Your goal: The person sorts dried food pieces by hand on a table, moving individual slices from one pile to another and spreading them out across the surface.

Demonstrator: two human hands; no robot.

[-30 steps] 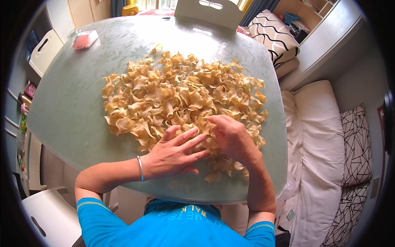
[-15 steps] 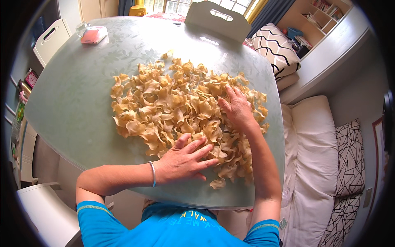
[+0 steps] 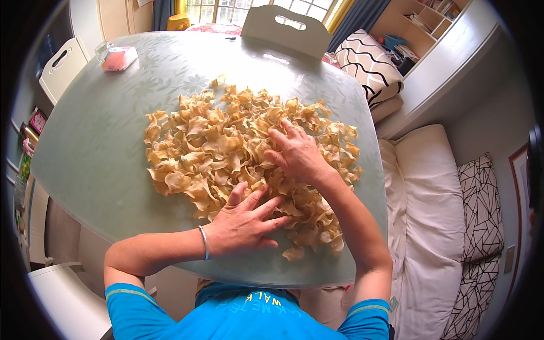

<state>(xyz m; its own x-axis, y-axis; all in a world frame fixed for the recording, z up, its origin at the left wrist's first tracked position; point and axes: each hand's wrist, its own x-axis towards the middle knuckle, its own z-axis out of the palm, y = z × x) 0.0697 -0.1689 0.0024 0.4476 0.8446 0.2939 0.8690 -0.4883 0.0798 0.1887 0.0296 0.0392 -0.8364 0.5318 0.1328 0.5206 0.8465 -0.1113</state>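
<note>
A wide heap of thin, curled, tan dried slices (image 3: 207, 144) lies spread over the table. My left hand (image 3: 245, 222) rests at the near edge of the heap, its fingers spread over the slices and its palm low above the tabletop. Farther off and to the right, my right hand (image 3: 298, 156) lies on top of the heap with fingers apart, fingertips touching the slices. Neither hand holds a slice that I can see. Under my fingers some slices are hidden. One small cluster (image 3: 218, 80) sits at the far edge of the heap.
The pale green table (image 3: 96, 147) has a leaf pattern. A tissue pack (image 3: 119, 58) and a glass jar (image 3: 103, 51) stand at its far left. White chairs (image 3: 288, 31) are at the far side and the left. A cream sofa (image 3: 425, 221) runs along the right.
My right hand has moved left and slightly nearer across the heap. My left hand stays at the near edge, fingers still spread. The whole view has shifted slightly.
</note>
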